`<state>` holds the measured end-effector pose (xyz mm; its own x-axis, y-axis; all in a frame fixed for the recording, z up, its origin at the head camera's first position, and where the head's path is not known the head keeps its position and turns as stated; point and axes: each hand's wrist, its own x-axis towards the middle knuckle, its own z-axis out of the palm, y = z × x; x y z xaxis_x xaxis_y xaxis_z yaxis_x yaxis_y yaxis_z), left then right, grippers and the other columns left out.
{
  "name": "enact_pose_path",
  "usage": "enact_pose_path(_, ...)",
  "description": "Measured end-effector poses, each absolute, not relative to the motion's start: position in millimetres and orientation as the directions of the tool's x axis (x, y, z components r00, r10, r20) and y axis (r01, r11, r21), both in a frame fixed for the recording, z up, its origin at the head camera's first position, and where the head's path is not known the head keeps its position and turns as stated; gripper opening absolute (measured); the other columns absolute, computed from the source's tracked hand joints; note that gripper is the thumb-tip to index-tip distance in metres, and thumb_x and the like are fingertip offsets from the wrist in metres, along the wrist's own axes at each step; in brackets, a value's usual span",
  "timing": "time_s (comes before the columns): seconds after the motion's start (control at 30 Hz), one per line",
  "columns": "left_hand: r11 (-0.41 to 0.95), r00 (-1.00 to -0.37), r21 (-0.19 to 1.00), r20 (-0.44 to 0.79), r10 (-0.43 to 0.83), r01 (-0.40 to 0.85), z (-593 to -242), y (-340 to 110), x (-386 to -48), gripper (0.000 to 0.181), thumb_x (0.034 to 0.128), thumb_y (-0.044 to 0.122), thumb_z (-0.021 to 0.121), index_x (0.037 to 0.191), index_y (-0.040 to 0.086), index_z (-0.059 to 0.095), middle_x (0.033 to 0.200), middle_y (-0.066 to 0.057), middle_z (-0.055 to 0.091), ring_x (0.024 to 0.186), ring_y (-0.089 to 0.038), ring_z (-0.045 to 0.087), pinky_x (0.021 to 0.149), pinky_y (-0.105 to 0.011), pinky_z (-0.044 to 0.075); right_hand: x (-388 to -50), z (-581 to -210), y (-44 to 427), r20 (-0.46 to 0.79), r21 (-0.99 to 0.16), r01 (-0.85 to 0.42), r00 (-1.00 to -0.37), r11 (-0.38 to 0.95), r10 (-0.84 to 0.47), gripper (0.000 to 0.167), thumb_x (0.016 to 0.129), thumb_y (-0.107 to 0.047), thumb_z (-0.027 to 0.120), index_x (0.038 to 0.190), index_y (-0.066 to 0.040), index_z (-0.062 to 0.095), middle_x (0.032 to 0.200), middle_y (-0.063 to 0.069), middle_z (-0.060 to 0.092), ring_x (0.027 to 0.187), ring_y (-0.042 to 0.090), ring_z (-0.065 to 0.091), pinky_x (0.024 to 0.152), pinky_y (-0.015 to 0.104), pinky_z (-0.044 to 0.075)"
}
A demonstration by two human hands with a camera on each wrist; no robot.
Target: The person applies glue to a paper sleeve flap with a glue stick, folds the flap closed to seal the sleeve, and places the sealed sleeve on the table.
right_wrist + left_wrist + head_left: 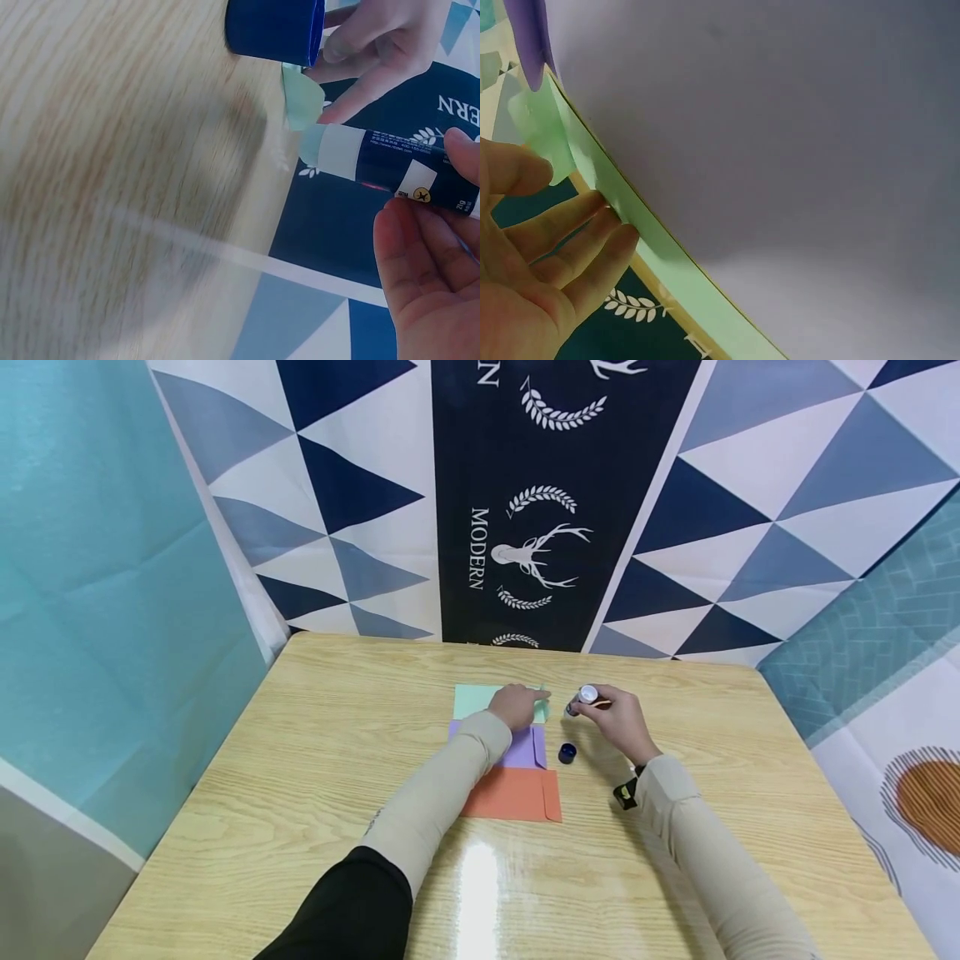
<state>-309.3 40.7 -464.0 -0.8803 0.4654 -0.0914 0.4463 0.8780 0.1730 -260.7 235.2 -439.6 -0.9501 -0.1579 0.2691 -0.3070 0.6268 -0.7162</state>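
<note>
In the head view my left hand [516, 707] rests on the light green envelope [470, 700], its index finger at the raised flap. The left wrist view shows that flap [544, 131] beside the thumb or index finger, with the other fingers on the envelope's edge. My right hand [624, 724] pinches an uncapped glue stick [576, 702] just right of the flap. Its pale tip [310, 144] points toward the flap in the right wrist view. The dark blue cap [567, 753] stands on the table below the glue stick.
Below the green envelope lie a purple envelope [517, 752] and an orange envelope [510, 794], flaps on the right. A small black object [626, 794] is by my right wrist. Patterned cloth [360, 485] hangs behind the wooden table [315, 735].
</note>
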Motion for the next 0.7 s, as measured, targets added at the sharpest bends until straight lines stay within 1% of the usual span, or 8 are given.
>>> enact_pose_path(0.1,0.870,-0.878,0.205,-0.082,0.472,0.449,-462.1,38.5,-309.1,0.053,0.0959,0.005,0.048,0.144,0.026,0.048,0.130,-0.003,0.066,0.108,-0.023,0.065,0.093,-0.034,0.053,-259.9,-439.2,234.6,0.260,-0.718,-0.299,-0.953,0.628,-0.156,0.024,0.089,-0.017,0.072,0.105,0.000,0.072,0.105,0.019,0.072,0.095,0.030,0.068,0.070,0.007,0.048)
enact_pose_path(0.27,0.864,-0.881,0.229,-0.049,0.471,0.449,-459.7,34.6,-307.3,0.041,0.0997,0.008,0.044,0.137,0.019,0.057,0.130,0.001,0.065,0.117,-0.021,0.063,0.103,-0.032,0.048,-258.3,-437.5,232.5,0.252,-0.726,-0.282,-0.958,0.627,-0.139,0.023,0.088,-0.018,0.073,0.104,-0.001,0.072,0.104,0.019,0.072,0.093,0.029,0.068,0.069,0.009,0.049)
enact_pose_path(0.33,0.860,-0.881,0.230,-0.028,0.473,0.455,-460.0,33.4,-306.8,0.037,0.1007,0.010,0.043,0.130,0.018,0.063,0.124,0.000,0.069,0.112,-0.020,0.065,0.100,-0.032,0.049,-257.8,-436.4,231.2,0.245,-0.729,-0.274,-0.960,0.627,-0.134,0.024,0.088,-0.018,0.073,0.105,-0.001,0.072,0.104,0.019,0.072,0.094,0.029,0.068,0.069,0.010,0.049)
enact_pose_path(0.4,0.857,-0.876,0.218,-0.013,0.482,0.468,-460.1,33.0,-306.6,0.032,0.1018,0.012,0.042,0.118,0.015,0.070,0.111,-0.002,0.073,0.101,-0.019,0.067,0.094,-0.031,0.052,-257.6,-435.2,230.1,0.238,-0.733,-0.267,-0.962,0.626,-0.131,0.026,0.088,-0.019,0.073,0.106,-0.001,0.072,0.105,0.018,0.072,0.095,0.028,0.067,0.070,0.010,0.050)
enact_pose_path(0.47,0.854,-0.873,0.204,0.002,0.488,0.478,-460.5,33.0,-306.3,0.030,0.1018,0.014,0.043,0.103,0.014,0.073,0.096,-0.002,0.073,0.089,-0.018,0.066,0.087,-0.031,0.053,-257.8,-434.2,229.2,0.228,-0.735,-0.260,-0.965,0.626,-0.132,0.027,0.088,-0.020,0.073,0.108,-0.001,0.071,0.106,0.018,0.071,0.096,0.028,0.067,0.071,0.011,0.050)
enact_pose_path(0.53,0.854,-0.870,0.185,0.011,0.494,0.487,-461.4,33.5,-306.2,0.030,0.1017,0.016,0.045,0.092,0.014,0.072,0.085,-0.002,0.071,0.082,-0.018,0.062,0.082,-0.031,0.052,-257.9,-433.7,228.6,0.222,-0.739,-0.256,-0.966,0.624,-0.133,0.028,0.088,-0.020,0.073,0.109,0.000,0.071,0.106,0.019,0.071,0.096,0.027,0.066,0.072,0.011,0.050)
enact_pose_path(0.6,0.855,-0.870,0.172,0.018,0.494,0.489,-462.2,34.2,-306.5,0.030,0.1005,0.017,0.047,0.087,0.014,0.073,0.084,0.000,0.071,0.082,-0.017,0.063,0.082,-0.031,0.052,-257.9,-433.7,228.3,0.221,-0.743,-0.255,-0.966,0.619,-0.133,0.028,0.088,-0.019,0.073,0.108,0.000,0.071,0.106,0.019,0.071,0.096,0.027,0.066,0.072,0.010,0.050)
enact_pose_path(0.7,0.859,-0.871,0.153,0.017,0.491,0.488,-464.3,35.5,-307.7,0.025,0.0973,0.016,0.052,0.089,0.015,0.075,0.090,0.001,0.073,0.089,-0.018,0.065,0.086,-0.031,0.052,-257.4,-434.4,228.3,0.218,-0.745,-0.253,-0.967,0.618,-0.133,0.027,0.088,-0.019,0.073,0.107,0.000,0.071,0.105,0.018,0.072,0.095,0.025,0.066,0.072,0.009,0.049)
